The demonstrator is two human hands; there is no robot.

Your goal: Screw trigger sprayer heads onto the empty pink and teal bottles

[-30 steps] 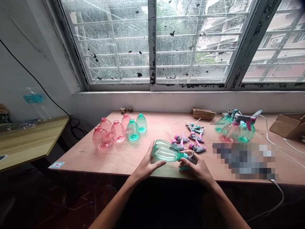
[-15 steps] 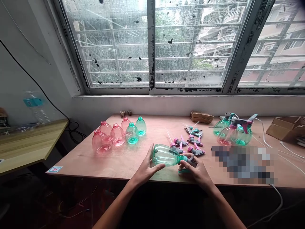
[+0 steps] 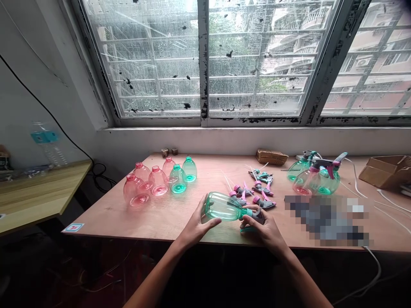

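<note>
A clear green spray bottle lies on its side in the air above the table's front edge, its neck pointing right. My left hand is closed around its base end, thumb along the near side. At the neck, my right hand grips the grey and teal spray head, which sits against the bottle's mouth. Whether the threads are engaged cannot be seen. Just behind the hands lie several loose spray heads, pink-and-grey and teal, with thin white tubes.
Several open pink bottles and two green ones stand at the left of the wooden table. At the right are bottles with spray heads, a cardboard box, white cables and a blurred patch. A brown package lies at the back.
Almost nothing differs. Both hands keep hold of the bottle and spray head, and the view has shifted very slightly.
</note>
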